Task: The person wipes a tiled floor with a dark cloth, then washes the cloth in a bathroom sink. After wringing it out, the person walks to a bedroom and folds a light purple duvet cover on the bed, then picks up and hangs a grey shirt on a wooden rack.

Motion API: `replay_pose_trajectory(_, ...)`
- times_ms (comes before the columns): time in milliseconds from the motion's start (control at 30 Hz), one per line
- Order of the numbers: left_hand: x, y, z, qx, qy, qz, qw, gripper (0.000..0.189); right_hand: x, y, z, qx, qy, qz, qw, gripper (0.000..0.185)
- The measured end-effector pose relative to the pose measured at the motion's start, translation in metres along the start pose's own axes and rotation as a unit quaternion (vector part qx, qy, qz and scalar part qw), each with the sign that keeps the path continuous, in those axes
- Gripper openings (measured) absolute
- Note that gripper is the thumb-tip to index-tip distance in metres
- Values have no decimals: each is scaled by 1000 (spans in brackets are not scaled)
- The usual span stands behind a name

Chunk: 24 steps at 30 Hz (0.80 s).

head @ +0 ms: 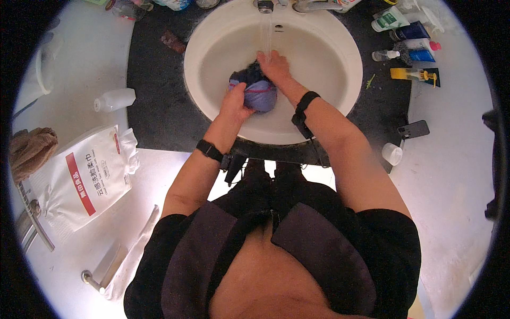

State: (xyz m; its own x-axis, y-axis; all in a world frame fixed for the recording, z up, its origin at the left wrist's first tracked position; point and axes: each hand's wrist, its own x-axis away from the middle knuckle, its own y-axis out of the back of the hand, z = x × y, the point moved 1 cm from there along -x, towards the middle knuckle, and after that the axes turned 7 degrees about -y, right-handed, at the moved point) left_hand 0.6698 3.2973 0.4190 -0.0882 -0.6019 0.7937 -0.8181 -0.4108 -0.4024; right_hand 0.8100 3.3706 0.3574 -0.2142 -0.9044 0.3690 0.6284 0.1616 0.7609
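My left hand (238, 103) grips a blue-purple fabric item (261, 99) with a thin red band, inside the white oval sink basin (215, 119). A dark, bunched part (254, 73) of the item reaches up toward my right hand. Water (266, 38) runs from the faucet (265, 6) straight onto my right hand (275, 67). Its fingers are partly bent at the edge of the dark part; whether they hold it cannot be made out. Black straps with small devices circle both wrists.
Around the basin runs a dark countertop (159, 119). Tubes and a pump bottle (416, 75) line its right side, near a phone-like device (414, 129) and a white cup (392, 154). Leftward are a white bottle (115, 99), a printed tissue pack (85, 179) and a brown towel (34, 151).
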Motion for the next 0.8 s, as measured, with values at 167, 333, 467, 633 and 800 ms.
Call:
replay_pose_trajectory(167,2,12,4,19,10,-17,1000,31,-17,-16,-42,129,-92,59,986,37)
replay_pose_trajectory(333,-7,12,6,-3,10,-31,999,29,-20,-24,-50,99,-120,59,986,35)
replay_pose_trajectory(467,-10,10,11,-18,8,-44,999,29,-28,-21,-48,157,-85,76,981,36)
replay_pose_trajectory(633,-14,6,6,10,22,-11,1000,33,25,-14,-12,-249,31,221,942,46)
replay_pose_trajectory(800,-12,-12,-16,65,22,47,997,44,84,8,28,-230,-4,141,963,56)
